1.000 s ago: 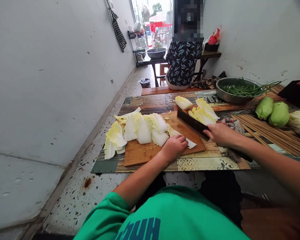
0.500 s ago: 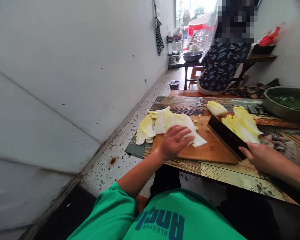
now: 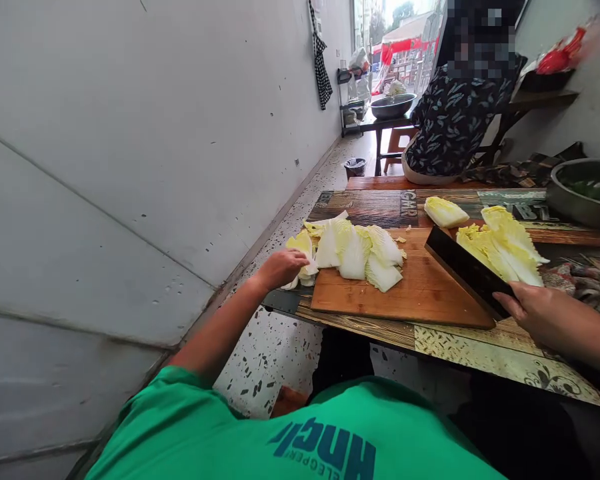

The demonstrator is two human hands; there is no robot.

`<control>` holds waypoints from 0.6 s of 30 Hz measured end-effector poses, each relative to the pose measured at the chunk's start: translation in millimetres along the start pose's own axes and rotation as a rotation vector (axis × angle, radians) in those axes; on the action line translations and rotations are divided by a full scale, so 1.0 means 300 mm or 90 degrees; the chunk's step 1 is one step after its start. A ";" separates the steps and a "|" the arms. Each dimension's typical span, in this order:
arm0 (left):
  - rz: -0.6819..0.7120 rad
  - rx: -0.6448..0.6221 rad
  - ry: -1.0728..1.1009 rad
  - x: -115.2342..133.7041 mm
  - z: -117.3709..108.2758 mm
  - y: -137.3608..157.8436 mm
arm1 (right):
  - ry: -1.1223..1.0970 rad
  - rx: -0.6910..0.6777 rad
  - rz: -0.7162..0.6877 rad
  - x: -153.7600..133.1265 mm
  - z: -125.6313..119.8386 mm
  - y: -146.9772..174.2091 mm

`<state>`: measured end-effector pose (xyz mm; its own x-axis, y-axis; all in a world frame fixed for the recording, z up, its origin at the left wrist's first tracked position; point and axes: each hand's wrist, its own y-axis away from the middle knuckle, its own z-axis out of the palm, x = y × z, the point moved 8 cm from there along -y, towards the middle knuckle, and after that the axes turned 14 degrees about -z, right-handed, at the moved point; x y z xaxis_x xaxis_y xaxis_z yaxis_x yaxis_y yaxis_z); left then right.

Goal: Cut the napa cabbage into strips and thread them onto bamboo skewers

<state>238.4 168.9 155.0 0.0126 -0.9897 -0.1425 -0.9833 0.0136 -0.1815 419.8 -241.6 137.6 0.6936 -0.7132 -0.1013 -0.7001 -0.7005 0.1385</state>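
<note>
Left hand [image 3: 283, 268] has moved to leaves [image 3: 299, 242], grip unclear; right fingers [image 3: 510, 304] clutch cleaver [image 3: 461, 272]; bowl [image 3: 573, 208] holds greens [image 3: 597, 189].

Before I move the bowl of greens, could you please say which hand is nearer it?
Right. The right hand, holding the knife, is in front of the bowl of greens, slightly left; the left hand is far left, at the cabbage leaves.

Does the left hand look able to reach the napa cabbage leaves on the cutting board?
Likely yes: the left hand is near the napa cabbage leaves, with the cleaver off to their right.
</note>
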 end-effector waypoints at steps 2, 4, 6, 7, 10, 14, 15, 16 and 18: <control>0.015 0.034 -0.005 0.061 -0.041 -0.017 | 0.022 -0.032 0.003 -0.009 0.002 0.002; 0.072 0.062 -0.004 0.154 -0.065 -0.039 | 0.036 -0.058 0.012 -0.026 -0.006 0.006; 0.141 0.079 -0.011 0.248 -0.063 -0.065 | 0.038 -0.075 0.013 -0.054 -0.020 0.010; 0.166 0.086 -0.022 0.285 -0.056 -0.081 | 0.039 -0.077 0.014 -0.067 -0.028 0.013; 0.205 0.089 -0.063 0.351 -0.029 -0.126 | 0.037 -0.079 0.024 -0.094 -0.047 0.027; 0.244 0.063 -0.109 0.377 -0.035 -0.151 | 0.023 -0.080 0.022 -0.117 -0.064 0.048; 0.246 0.060 -0.111 0.377 -0.052 -0.153 | 0.017 -0.080 0.026 -0.119 -0.068 0.053; 0.240 0.060 -0.107 0.376 -0.076 -0.156 | 0.010 -0.081 0.032 -0.120 -0.072 0.058; 0.203 0.080 -0.074 0.371 -0.142 -0.164 | -0.002 -0.081 0.044 -0.119 -0.079 0.066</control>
<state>280.5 51.9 189.6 -0.2637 -0.9100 -0.3200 -0.9112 0.3438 -0.2271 385.2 -229.4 167.2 0.6432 -0.7603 -0.0902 -0.7194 -0.6405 0.2686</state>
